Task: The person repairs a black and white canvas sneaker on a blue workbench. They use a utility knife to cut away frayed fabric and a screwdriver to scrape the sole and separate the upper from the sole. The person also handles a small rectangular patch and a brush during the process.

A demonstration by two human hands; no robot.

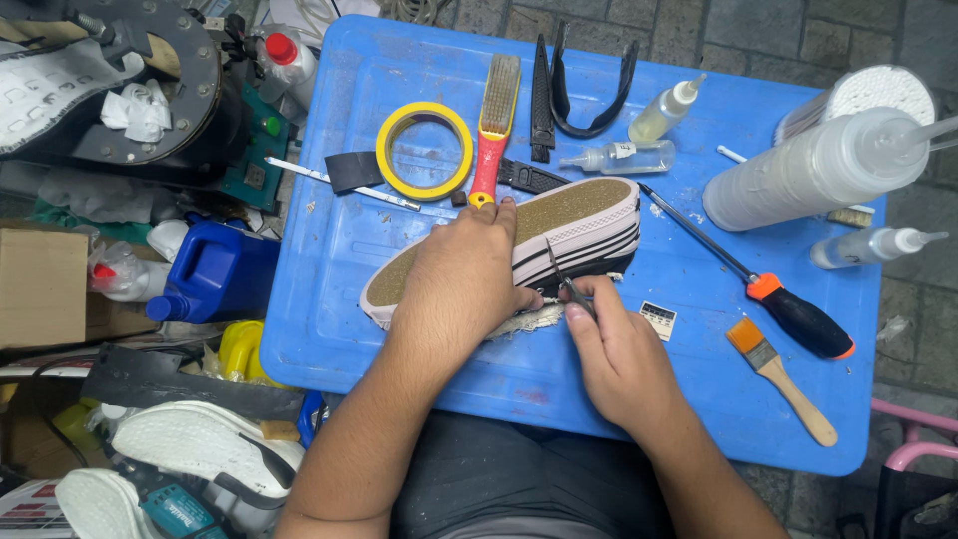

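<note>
Blue plastic, the lid of a large bin (329, 329), serves as the work surface, and on it a shoe (559, 225) lies on its side, its tan, gritty sole turned upward and its pale upper with dark stripes facing the person. The left hand (464, 274) lies flat over the middle of the shoe, fingers spread toward the heel end, pressing it down rather than closing round it. The right hand (609, 349) sits just beside it, fingers pinched shut on a thin metal tool (561, 271) — a blade or a pick, too small to tell — whose tip meets the seam where the sole joins the upper.

By the look of it the work is partway along: a frayed, whitish strip of material (524, 321) hangs loose under the shoe between the two hands, while the sole toward the toe end appears to sit firmly against the upper. How much of the far edge is loosened cannot be seen, since the left hand covers it.

The shoe lies between the grips — under the left palm, touching the tool held by the right.

Near by lie a roll of yellow tape (425, 150), a red-handled wire brush (493, 125), an orange-and-black screwdriver (798, 314) and a small paintbrush (780, 379).
</note>
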